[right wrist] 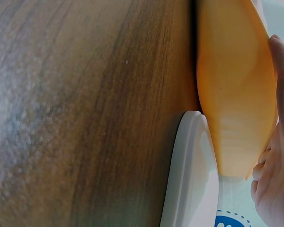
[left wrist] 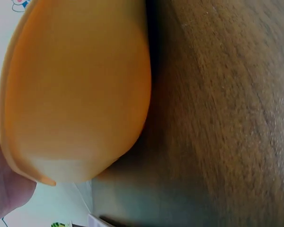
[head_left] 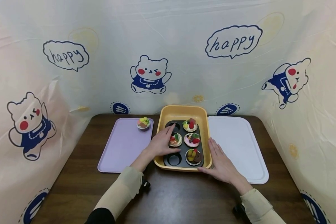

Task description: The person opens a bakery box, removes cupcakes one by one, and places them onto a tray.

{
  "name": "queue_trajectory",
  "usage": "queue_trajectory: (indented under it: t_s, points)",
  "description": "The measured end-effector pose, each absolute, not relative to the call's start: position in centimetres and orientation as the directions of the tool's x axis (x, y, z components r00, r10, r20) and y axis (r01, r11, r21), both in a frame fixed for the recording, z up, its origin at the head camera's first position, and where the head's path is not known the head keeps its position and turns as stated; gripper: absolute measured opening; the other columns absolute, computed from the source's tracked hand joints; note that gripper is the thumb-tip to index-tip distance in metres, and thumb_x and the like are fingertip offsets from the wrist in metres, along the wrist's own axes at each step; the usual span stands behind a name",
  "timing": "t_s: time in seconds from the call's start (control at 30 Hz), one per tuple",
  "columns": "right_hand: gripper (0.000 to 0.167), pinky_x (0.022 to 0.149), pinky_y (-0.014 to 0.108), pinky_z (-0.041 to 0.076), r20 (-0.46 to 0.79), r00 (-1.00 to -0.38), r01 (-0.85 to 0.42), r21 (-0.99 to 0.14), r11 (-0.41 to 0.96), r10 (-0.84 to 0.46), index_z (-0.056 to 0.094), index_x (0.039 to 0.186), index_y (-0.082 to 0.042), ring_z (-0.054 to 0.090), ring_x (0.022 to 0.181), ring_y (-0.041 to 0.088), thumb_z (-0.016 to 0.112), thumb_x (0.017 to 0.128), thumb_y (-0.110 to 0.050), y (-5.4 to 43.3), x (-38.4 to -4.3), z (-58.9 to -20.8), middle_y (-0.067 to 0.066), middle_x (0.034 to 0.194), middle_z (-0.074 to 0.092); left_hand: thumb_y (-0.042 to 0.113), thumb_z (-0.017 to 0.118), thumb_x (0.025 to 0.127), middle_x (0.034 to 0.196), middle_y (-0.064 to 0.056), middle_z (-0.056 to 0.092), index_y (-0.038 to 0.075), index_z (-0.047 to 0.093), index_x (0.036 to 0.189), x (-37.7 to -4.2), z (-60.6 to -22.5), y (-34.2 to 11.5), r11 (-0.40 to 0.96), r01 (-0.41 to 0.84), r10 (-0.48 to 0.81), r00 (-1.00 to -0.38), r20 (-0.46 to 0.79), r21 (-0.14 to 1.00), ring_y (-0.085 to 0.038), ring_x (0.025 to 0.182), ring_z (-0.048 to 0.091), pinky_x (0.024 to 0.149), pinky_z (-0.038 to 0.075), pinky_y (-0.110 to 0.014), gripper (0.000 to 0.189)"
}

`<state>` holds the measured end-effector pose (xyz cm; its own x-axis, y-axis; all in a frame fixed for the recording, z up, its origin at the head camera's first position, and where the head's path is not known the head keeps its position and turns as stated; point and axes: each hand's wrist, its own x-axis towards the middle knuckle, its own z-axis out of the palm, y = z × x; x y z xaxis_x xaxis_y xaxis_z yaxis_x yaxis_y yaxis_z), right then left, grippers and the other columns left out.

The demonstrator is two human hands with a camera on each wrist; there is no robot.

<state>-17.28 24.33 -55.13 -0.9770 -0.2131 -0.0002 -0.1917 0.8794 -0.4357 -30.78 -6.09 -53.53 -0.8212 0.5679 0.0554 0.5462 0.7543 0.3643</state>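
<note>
A dark muffin tin [head_left: 182, 124] lies inside a yellow tray [head_left: 184, 109]. My left hand [head_left: 163, 141] reaches over the tray's left rim, thumb and fingers spread around a toy cupcake [head_left: 175, 140] in the tin's middle left well. Its fingertips lie by the back left well, the thumb by the front left one; both wells hold no cupcake. Along the right column sit three more cupcakes: a back one [head_left: 190, 125], a pink-topped one [head_left: 192, 140] and a dark-topped one [head_left: 193, 156]. With straight fingers my right hand [head_left: 221, 163] rests against the tray's right front rim.
To the left lies a purple tray [head_left: 120, 146] with one toy cupcake [head_left: 143, 124] near its back right corner. A white tray [head_left: 238, 143] lies at the right, close beside the yellow one. Behind the brown table [head_left: 184, 199] hangs a printed curtain [head_left: 184, 77].
</note>
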Motion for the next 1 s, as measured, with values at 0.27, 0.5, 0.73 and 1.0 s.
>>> queue_trajectory:
  t_s: [0.27,0.5,0.73,1.0]
  points:
    - [0.136,0.139,0.061,0.02,-0.004,-0.978,-0.188,-0.433,0.881,-0.211,0.006,0.177,-0.006,0.016,0.172,0.04,0.07,0.085,-0.084,24.37,-17.25,-54.9,0.017,0.187,0.006,0.069,0.083,0.088,0.162,-0.019,0.057,0.01,0.026,0.174,-31.06,-53.95,-5.8,0.789,0.55,0.559,-0.828,0.052,0.275,-0.037,0.151,0.057,0.129,0.044,-0.053,0.119]
    - [0.137,0.139,0.061,0.019,-0.003,-0.977,-0.192,-0.441,0.877,-0.215,0.006,0.177,-0.005,0.016,0.173,0.041,0.071,0.085,-0.083,24.39,-17.34,-54.87,0.016,0.187,0.004,0.067,0.08,0.092,0.158,-0.019,0.061,0.004,0.047,0.163,-30.83,-53.91,-5.74,0.807,0.543,0.544,-0.837,0.065,0.232,-0.037,0.148,0.059,0.128,0.045,-0.052,0.101]
    - [0.137,0.139,0.061,0.018,-0.008,-0.976,-0.191,-0.447,0.874,-0.218,0.006,0.177,-0.005,0.015,0.173,0.04,0.072,0.085,-0.082,24.33,-17.35,-54.86,0.015,0.187,0.004,0.063,0.081,0.093,0.153,-0.02,0.064,0.002,0.057,0.152,-30.81,-53.9,-5.67,0.813,0.531,0.529,-0.845,0.077,0.24,-0.037,0.144,0.062,0.127,0.047,-0.051,0.088]
    - [0.137,0.139,0.061,0.018,-0.017,-0.977,-0.184,-0.453,0.872,-0.215,0.006,0.177,-0.005,0.016,0.173,0.04,0.073,0.085,-0.081,24.32,-17.25,-54.86,0.015,0.187,0.004,0.057,0.085,0.091,0.152,-0.019,0.064,0.002,0.057,0.153,-30.97,-54.1,-5.48,0.821,0.489,0.499,-0.865,0.045,0.293,-0.037,0.143,0.062,0.127,0.046,-0.052,0.088]
